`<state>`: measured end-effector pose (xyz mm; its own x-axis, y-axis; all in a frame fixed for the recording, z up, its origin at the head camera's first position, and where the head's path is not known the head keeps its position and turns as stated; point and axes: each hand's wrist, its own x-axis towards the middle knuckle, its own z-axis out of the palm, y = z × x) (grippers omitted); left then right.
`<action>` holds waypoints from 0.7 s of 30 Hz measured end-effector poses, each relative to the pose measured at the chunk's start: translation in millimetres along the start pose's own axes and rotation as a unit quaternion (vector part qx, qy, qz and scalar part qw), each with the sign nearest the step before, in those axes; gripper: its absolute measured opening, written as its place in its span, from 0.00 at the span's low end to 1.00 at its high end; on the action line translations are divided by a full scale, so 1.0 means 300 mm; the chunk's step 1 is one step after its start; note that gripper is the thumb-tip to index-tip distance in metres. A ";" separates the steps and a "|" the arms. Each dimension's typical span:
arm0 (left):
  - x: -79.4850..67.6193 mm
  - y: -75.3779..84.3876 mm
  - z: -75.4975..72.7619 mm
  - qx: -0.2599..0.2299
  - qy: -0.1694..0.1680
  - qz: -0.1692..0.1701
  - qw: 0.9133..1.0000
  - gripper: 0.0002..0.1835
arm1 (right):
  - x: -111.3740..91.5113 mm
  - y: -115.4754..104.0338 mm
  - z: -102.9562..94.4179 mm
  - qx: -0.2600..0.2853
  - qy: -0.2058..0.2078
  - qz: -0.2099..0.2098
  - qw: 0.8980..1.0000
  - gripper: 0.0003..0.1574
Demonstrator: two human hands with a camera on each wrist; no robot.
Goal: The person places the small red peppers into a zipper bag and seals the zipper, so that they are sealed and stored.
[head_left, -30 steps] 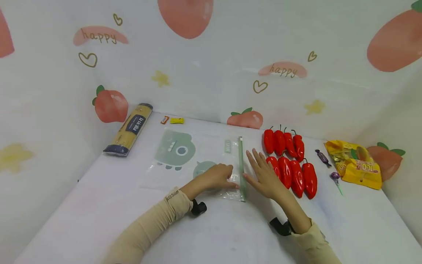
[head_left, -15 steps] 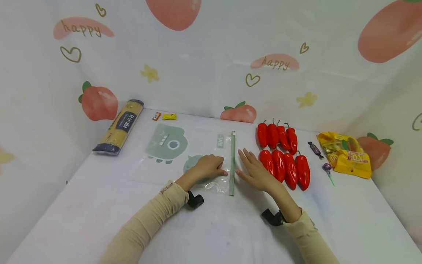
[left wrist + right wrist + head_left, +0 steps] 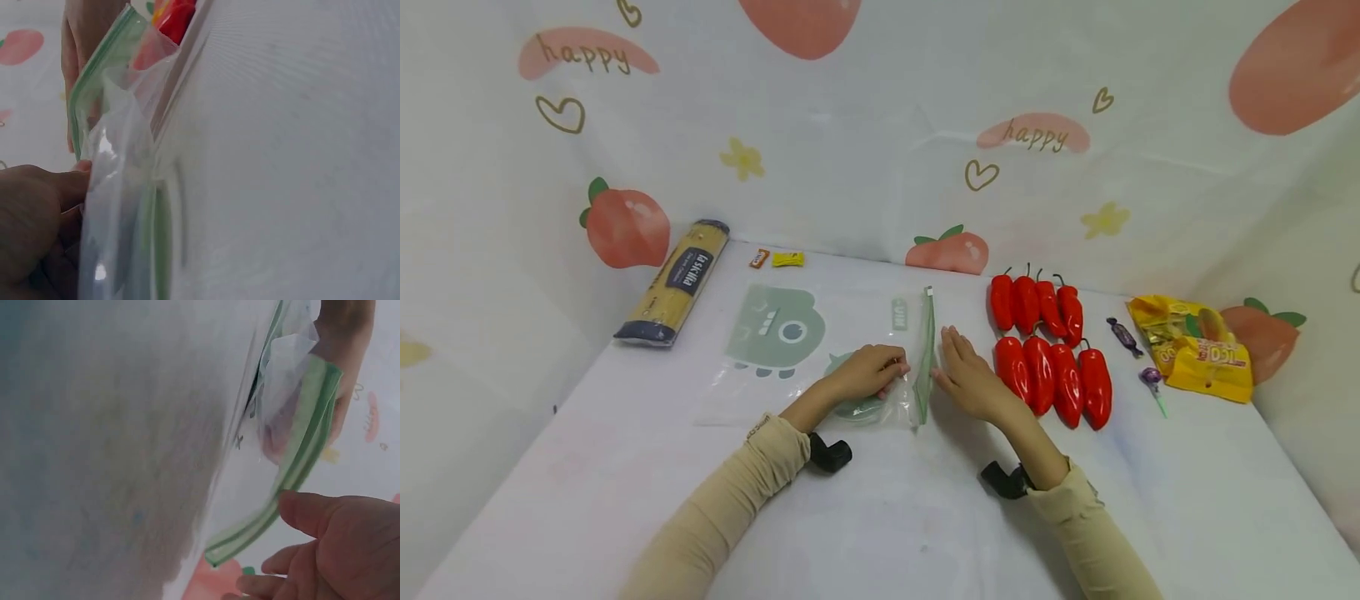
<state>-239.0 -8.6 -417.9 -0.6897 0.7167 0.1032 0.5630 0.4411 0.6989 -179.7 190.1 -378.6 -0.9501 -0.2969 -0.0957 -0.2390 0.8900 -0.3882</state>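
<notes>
Left hand (image 3: 867,372): pinches the clear bag (image 3: 801,354) near its green strip (image 3: 926,358).
Right hand (image 3: 973,379): fingers straight, thumb at that strip.
Green strip: best parted gently.

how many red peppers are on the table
8: four back-row peppers and four front-row peppers, all to the right of the clear bag. None seems hidden behind the right hand.
</notes>
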 end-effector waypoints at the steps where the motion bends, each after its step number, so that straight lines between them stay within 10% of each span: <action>1: -0.002 0.000 0.000 -0.010 0.001 0.000 1.000 0.10 | 0.005 -0.002 0.000 -0.001 0.000 0.000 1.000 0.47; 12: -0.056 -0.011 -0.025 -0.092 0.060 0.009 0.994 0.12 | 0.044 0.024 0.025 0.013 -0.124 -0.036 0.992 0.39; 21: -0.117 -0.058 -0.058 -0.191 0.098 -0.018 0.977 0.10 | 0.045 0.044 0.022 0.014 -0.111 -0.045 0.993 0.42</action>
<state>-232.6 -50.8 -421.1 -0.8011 0.5706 0.1808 0.3515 0.2040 0.9137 -194.4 195.5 -391.2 -0.8569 -0.4459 -0.2585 -0.3117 0.8478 -0.4291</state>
